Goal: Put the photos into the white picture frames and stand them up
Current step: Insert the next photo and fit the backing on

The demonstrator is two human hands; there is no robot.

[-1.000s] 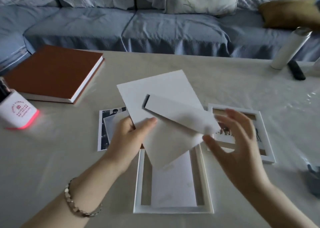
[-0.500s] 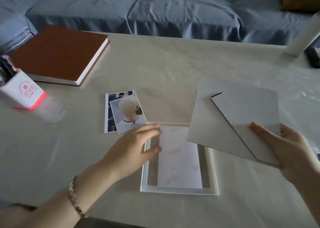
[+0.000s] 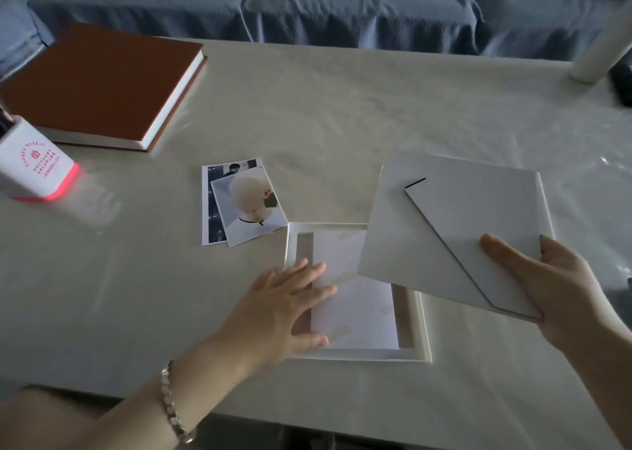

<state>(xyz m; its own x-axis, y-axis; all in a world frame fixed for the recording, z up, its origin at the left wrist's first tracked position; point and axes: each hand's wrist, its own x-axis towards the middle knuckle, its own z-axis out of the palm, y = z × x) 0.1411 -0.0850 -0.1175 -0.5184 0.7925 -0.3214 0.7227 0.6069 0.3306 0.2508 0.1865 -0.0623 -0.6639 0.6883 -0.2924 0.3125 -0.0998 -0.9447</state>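
Observation:
A white picture frame (image 3: 424, 340) lies face down on the table near the front edge, with a white sheet (image 3: 362, 316) lying inside it. My left hand (image 3: 284, 309) rests flat on the frame's left side, fingers straight and touching the sheet. My right hand (image 3: 543, 285) grips the frame's white backing board (image 3: 427, 231) with its fold-out stand flap, holding it tilted above the frame's right corner. Two photos (image 3: 239, 203) lie overlapped on the table to the left of the frame, the top one facing up.
A brown hardcover book (image 3: 99, 80) lies at the far left. A white pen holder (image 3: 34, 166) with a glowing red base stands at the left edge. A white cylinder (image 3: 602, 49) and a dark object stand at the far right. A blue sofa runs behind the table.
The backing board went from both hands above the frame to my right hand alone, off to the right. My left hand dropped onto the frame and sheet. The two photos came into view.

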